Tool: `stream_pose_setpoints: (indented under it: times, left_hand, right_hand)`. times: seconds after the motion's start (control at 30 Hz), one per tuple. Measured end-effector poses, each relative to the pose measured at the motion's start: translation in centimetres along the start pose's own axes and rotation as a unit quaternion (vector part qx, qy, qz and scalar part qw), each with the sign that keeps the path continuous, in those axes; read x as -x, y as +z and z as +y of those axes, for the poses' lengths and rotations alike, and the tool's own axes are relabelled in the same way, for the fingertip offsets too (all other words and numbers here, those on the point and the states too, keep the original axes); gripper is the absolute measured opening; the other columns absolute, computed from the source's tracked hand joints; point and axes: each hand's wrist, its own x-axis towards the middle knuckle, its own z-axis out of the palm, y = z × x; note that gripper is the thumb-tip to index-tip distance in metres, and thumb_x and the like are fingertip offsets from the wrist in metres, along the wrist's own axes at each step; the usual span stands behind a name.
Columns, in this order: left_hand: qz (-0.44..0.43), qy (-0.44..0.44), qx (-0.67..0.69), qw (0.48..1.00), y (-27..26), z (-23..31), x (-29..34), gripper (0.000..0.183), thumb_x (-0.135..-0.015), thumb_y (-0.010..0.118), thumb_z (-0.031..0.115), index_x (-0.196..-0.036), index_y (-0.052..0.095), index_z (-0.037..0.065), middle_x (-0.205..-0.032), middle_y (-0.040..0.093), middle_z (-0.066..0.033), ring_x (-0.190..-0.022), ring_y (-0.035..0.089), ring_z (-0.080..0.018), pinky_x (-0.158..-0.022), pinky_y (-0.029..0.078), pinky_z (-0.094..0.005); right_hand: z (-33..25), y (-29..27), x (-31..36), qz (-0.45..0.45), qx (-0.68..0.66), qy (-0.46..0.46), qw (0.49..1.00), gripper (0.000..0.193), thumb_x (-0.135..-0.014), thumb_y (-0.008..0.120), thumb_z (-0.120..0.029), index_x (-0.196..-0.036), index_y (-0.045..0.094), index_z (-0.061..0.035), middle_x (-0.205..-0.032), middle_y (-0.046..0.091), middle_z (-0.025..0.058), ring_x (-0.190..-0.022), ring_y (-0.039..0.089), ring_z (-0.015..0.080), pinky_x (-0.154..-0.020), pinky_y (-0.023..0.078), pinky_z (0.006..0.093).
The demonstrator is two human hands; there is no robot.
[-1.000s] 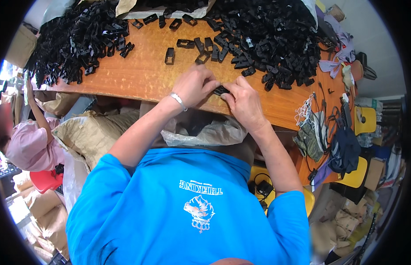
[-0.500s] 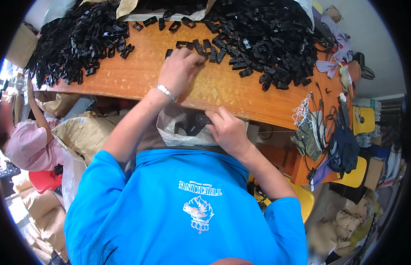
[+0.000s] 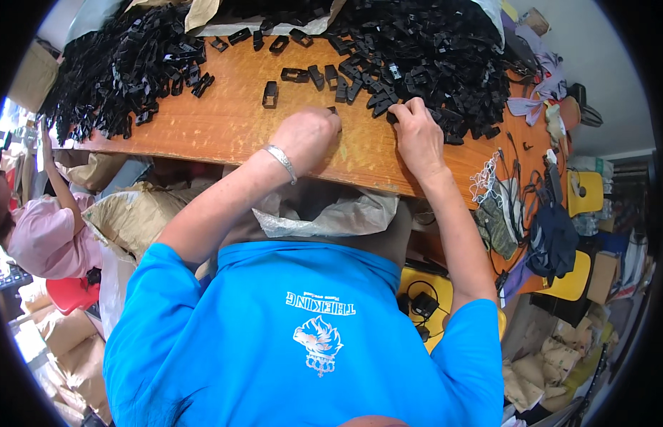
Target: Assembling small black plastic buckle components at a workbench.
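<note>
Black plastic clip-like pieces, some shaped like rectangular frames, form a large heap (image 3: 445, 64) at the right and another heap (image 3: 125, 78) at the left. Several loose pieces lie between them, one frame-shaped piece (image 3: 270, 94) standing apart. My left hand (image 3: 308, 139) is curled above the table near its front edge, a bit of black plastic (image 3: 333, 110) showing at its fingertips. At the near edge of the right heap, my right hand (image 3: 420, 139) pinches a black plastic piece (image 3: 393, 117). An open whitish sack (image 3: 324, 222) hangs below the table edge at my lap.
The wooden table (image 3: 225, 128) has cords and cloth (image 3: 499, 206) at its right end. A brown paper sack (image 3: 136, 217) stands left of my lap. Another person in a pink top (image 3: 50, 238) sits at the far left. Yellow chairs (image 3: 584, 193) are at the right.
My right hand has moved from the sack's mouth up to the right heap. My left hand has drawn back toward the table edge from the loose pieces, uncovering the frame-shaped one.
</note>
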Motion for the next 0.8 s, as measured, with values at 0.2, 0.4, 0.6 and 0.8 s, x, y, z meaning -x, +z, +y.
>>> stream_pose_setpoints:
  times: [0.2, 0.4, 0.6, 0.8]
  left_hand:
    - [0.017, 0.012, 0.053, 0.998, -0.7, 0.6, 0.2, 0.014, -0.082, 0.071, 0.006, -0.097, 0.070, 0.006, -0.096, 0.068, -0.0129, -0.091, 0.067, -0.0314, -0.078, 0.056, -0.0420]
    - [0.093, 0.092, -0.004, 0.991, -1.5, -0.4, -1.1, 0.023, -0.080, 0.068, 0.001, -0.102, 0.069, 0.009, -0.106, 0.061, -0.0088, -0.102, 0.059, -0.0289, -0.085, 0.053, -0.0385]
    - [0.025, 0.052, 0.008, 0.998, -0.6, -0.8, -1.2, 0.024, -0.078, 0.071, 0.002, -0.101, 0.069, 0.009, -0.104, 0.060, -0.0084, -0.101, 0.058, -0.0294, -0.086, 0.052, -0.0394]
    - [0.058, 0.007, 0.075, 0.995, -1.0, -0.6, 0.4, 0.027, -0.078, 0.078, 0.010, -0.103, 0.070, 0.008, -0.103, 0.061, -0.0105, -0.103, 0.060, -0.0316, -0.087, 0.052, -0.0427]
  right_hand:
    - [0.6, -0.2, -0.8, -0.014, 0.017, -0.025, 0.999, 0.024, -0.082, 0.072, -0.001, -0.106, 0.068, -0.0047, -0.102, 0.057, 0.0117, -0.094, 0.065, 0.0314, -0.078, 0.058, 0.0424]
    - [-1.9, -1.5, 0.3, -0.034, -0.052, -0.013, 0.998, 0.014, -0.090, 0.068, -0.009, -0.101, 0.069, -0.0006, -0.099, 0.058, 0.0158, -0.091, 0.065, 0.0358, -0.077, 0.056, 0.0459]
    - [-2.3, 0.0, 1.7, -0.049, -0.114, 0.051, 0.991, 0.017, -0.093, 0.070, -0.017, -0.096, 0.074, -0.0016, -0.099, 0.061, 0.0151, -0.086, 0.067, 0.0366, -0.075, 0.055, 0.0458]
    - [-2.5, -1.1, 2.4, -0.010, -0.134, 0.083, 0.987, 0.023, -0.091, 0.072, -0.017, -0.108, 0.071, -0.0027, -0.100, 0.062, 0.0140, -0.086, 0.067, 0.0360, -0.075, 0.056, 0.0444]
